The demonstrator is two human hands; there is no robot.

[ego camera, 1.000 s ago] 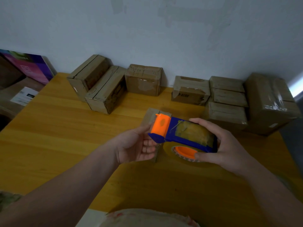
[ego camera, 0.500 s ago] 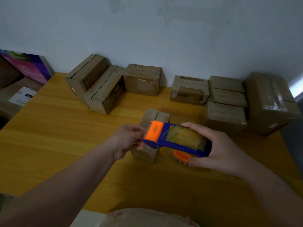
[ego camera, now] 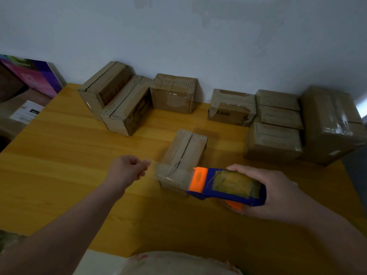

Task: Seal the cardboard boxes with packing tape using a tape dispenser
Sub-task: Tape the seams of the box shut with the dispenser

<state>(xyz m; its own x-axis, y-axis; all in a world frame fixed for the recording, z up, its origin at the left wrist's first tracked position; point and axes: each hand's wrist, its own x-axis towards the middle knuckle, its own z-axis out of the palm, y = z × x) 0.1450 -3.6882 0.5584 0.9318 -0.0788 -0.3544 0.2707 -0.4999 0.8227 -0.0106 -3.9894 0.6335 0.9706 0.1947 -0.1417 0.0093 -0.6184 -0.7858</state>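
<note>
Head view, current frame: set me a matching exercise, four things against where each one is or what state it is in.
Things:
1. tape dispenser
2. left hand
3. middle box
4. purple box

Places or states:
A. beyond the left edge of the table
B. gripped by the right hand
C. fingers curled, seemingly pinching clear tape
D. alone mid-table, top seam showing

Pairs: 1-B, 2-C, 3-D, 4-A

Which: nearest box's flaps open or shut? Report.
Shut: on the nearest box the top flaps lie flat, meeting along a centre seam.
</note>
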